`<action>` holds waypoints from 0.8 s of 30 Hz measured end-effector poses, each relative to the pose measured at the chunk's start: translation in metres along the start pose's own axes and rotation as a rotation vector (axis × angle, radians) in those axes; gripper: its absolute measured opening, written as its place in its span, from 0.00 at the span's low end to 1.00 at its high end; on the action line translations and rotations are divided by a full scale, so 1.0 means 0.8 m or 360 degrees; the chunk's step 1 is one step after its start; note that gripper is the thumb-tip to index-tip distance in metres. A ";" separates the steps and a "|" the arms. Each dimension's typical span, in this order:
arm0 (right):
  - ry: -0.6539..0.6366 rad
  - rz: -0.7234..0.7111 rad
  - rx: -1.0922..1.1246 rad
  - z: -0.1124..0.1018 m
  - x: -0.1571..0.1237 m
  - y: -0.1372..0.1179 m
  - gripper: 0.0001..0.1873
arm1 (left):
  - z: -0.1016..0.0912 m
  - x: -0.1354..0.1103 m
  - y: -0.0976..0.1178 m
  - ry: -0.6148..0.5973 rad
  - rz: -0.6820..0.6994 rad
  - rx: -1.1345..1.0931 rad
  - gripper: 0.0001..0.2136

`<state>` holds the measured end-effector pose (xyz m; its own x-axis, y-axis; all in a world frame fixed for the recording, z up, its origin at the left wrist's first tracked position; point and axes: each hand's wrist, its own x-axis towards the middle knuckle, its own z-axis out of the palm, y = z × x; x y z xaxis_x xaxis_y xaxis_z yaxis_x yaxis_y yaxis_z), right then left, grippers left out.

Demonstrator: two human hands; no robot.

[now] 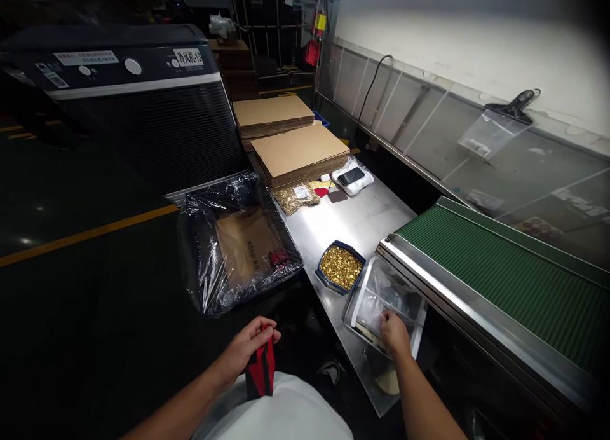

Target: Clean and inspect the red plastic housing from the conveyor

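Observation:
My left hand [252, 343] is closed in a pinch on a red and black fabric piece [262, 368], which hangs down over my lap. At the table's near end my right hand [394, 333] reaches into a white-rimmed tray [351, 311]. Its fingers are curled closed at the clear plastic bags [379, 294] lying inside, and their tips are partly hidden. Just behind the tray stands a blue bin [324, 280] full of small gold-coloured metal pieces [340, 266].
Left of the metal table [309, 230] is a plastic-lined crate [197, 262] holding cardboard and a red item. Cardboard stacks [300, 149], a bag of gold pieces [296, 198] and a phone [351, 176] occupy the far end. A green conveyor belt [500, 268] runs along the right.

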<state>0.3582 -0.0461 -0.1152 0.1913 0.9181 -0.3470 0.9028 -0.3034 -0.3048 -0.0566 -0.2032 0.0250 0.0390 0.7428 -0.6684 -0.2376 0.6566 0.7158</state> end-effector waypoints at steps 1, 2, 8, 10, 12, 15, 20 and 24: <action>0.0055 0.0026 -0.0003 -0.001 -0.002 -0.001 0.09 | 0.000 0.000 0.000 0.0000 0.0006 0.0010 0.23; 0.0109 0.0052 -0.0005 -0.002 -0.005 -0.002 0.10 | -0.001 0.000 0.000 0.0002 0.0012 0.0024 0.23; 0.0304 0.0081 -0.0014 -0.006 -0.026 -0.011 0.16 | -0.002 0.001 0.002 0.0034 0.0009 0.0046 0.21; 0.0332 0.0065 -0.0026 -0.008 -0.030 -0.015 0.20 | -0.001 0.002 0.001 0.0042 0.0015 0.0051 0.21; 0.0338 0.0048 -0.0032 -0.012 -0.031 -0.018 0.23 | 0.001 0.004 0.000 0.0037 0.0016 0.0067 0.20; 0.0311 0.0041 -0.0008 -0.018 -0.031 -0.021 0.24 | 0.002 0.005 0.000 0.0015 0.0001 0.0110 0.20; 0.0066 -0.0088 0.0106 -0.034 -0.030 -0.017 0.15 | 0.000 0.010 0.004 0.0008 -0.0014 0.0165 0.21; 0.0068 -0.0092 0.0164 -0.054 -0.032 -0.019 0.10 | -0.002 0.017 0.004 -0.0024 -0.0001 0.0151 0.21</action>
<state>0.3564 -0.0542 -0.0635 0.1583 0.9442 -0.2889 0.8689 -0.2721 -0.4135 -0.0586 -0.1914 0.0178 0.0539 0.7438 -0.6663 -0.1449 0.6660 0.7317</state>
